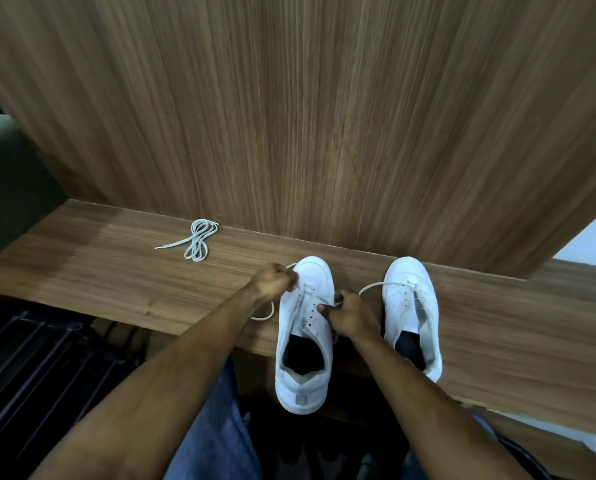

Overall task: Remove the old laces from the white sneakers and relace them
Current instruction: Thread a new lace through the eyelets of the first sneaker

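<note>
- On the counter (116,268) in front of me stand two white sneakers, toes toward the wood panel (324,116): the left sneaker (305,341) between my hands, the right sneaker (412,306) just beside it.
- The left sneaker's heel hangs out past the counter's near edge; the right one's heel reaches that edge too.
- My left hand (272,282) is clenched on one run of the lace (267,315), up by the toe on the sneaker's left side; a loop of that lace droops below my wrist onto the counter.
- My right hand (350,315) is curled at the eyelets on the sneaker's right side, thumb pressed to the upper; it seems to pinch the other end of the lace, though the grip itself is hidden.
- The lace crosses only near the toe of this sneaker; the upper eyelets look bare. I cannot tell from this alone whether I am unlacing or relacing, but I judge I am partway through the eyelets on this one.
- The right sneaker carries a loose lace (371,287), one loop trailing off its left side.
- A spare lace (196,242) lies bundled well apart to the left, near the panel.
- Next move, as I judge it: keep both ends even, feed the tip through the next eyelet, and steady the sneaker so its overhanging heel does not tip it off.
</note>
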Tool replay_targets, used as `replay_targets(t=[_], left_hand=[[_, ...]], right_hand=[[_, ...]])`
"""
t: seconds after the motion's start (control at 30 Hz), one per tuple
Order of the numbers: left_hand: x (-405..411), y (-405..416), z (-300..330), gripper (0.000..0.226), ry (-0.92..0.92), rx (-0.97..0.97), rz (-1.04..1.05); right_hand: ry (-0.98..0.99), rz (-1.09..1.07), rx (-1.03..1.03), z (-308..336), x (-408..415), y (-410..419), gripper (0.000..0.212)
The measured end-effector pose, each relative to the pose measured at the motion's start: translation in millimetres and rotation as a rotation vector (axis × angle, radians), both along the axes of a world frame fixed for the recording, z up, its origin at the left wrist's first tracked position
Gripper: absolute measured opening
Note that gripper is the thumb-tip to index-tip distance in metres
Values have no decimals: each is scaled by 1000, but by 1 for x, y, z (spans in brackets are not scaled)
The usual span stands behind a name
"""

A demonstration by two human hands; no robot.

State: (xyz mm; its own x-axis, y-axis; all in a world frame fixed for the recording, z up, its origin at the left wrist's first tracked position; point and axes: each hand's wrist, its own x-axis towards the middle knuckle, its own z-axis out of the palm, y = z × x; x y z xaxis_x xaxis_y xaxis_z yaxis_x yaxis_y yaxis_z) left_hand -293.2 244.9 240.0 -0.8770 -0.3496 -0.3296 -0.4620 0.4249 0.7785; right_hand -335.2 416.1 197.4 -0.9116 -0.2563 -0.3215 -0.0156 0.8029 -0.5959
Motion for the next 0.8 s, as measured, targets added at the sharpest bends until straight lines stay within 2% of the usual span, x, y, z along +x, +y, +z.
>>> replay_targets(t=[0.1, 0.2, 0.27, 0.37, 0.43, 0.53, 0.7, 0.8], left_hand=[[-10, -3, 20, 29, 84, 106, 60], [-16, -3, 48, 24, 149, 224, 144], [-18, 0, 75, 16, 226, 334, 220], [-23, 2, 113, 22, 348, 446, 240], [-27, 3, 134, 22, 402, 430, 202], [-33, 10, 160, 19, 508, 418, 149], [-38, 24, 176, 18, 613, 171, 4], [-39, 27, 173, 22, 749, 64, -68]], right_hand=[[-143, 5, -71, 13, -16, 8, 12], [-261, -7, -316, 42, -22, 14, 19], [-261, -16, -504, 69, -27, 16, 22], [-229, -27, -721, 114, -39, 14, 20], [-193, -33, -840, 144, -45, 8, 20], [-42, 12, -914, 184, -46, 0, 20], [145, 92, -986, 210, -39, -11, 22], [211, 127, -1037, 215, -33, -13, 21]])
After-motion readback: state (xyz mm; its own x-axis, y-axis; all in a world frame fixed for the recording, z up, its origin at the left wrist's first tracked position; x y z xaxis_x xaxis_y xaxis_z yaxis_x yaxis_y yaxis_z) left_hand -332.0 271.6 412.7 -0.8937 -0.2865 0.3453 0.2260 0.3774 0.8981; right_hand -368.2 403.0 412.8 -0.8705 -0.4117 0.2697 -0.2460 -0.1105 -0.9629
